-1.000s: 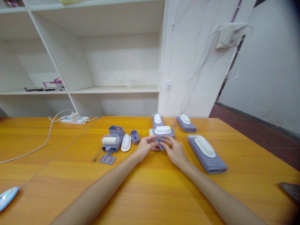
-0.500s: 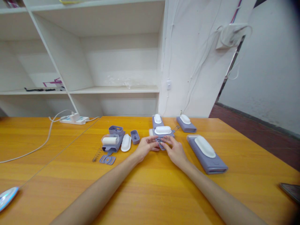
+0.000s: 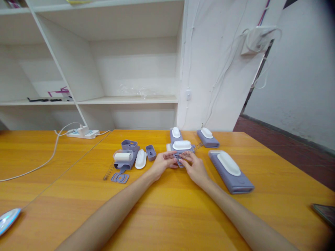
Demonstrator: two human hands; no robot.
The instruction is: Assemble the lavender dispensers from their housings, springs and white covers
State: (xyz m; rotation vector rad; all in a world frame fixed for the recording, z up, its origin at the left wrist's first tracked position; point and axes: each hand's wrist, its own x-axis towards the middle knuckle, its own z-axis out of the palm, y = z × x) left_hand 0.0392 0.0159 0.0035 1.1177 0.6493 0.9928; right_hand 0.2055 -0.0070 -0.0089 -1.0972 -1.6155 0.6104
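Note:
Between the fingertips of both hands is a small slotted purple-grey plastic piece (image 3: 179, 161). My left hand (image 3: 164, 163) is closed on its left side, and my right hand (image 3: 194, 167) pinches its right side. A thin coil spring (image 3: 199, 145) stretches from the right fingers toward the back right; whether it is attached to the piece cannot be made out. Just behind the hands lies a purple-grey case with a white ribbed oval part (image 3: 182, 145) on top, partly covered by the fingers.
To the left lie a purple-grey housing with a clear cover (image 3: 123, 156), a white oval part (image 3: 140, 159), a small open box (image 3: 151, 152), a flat slotted piece (image 3: 120, 178) and another spring (image 3: 109, 172). Assembled units (image 3: 231, 170) stand right and behind. A power strip (image 3: 83, 132) sits back left.
The piece between my fingers has tilted slightly, and the spring by my right hand has shifted a little and shows more of its coils. Both hands stay in nearly the same place.

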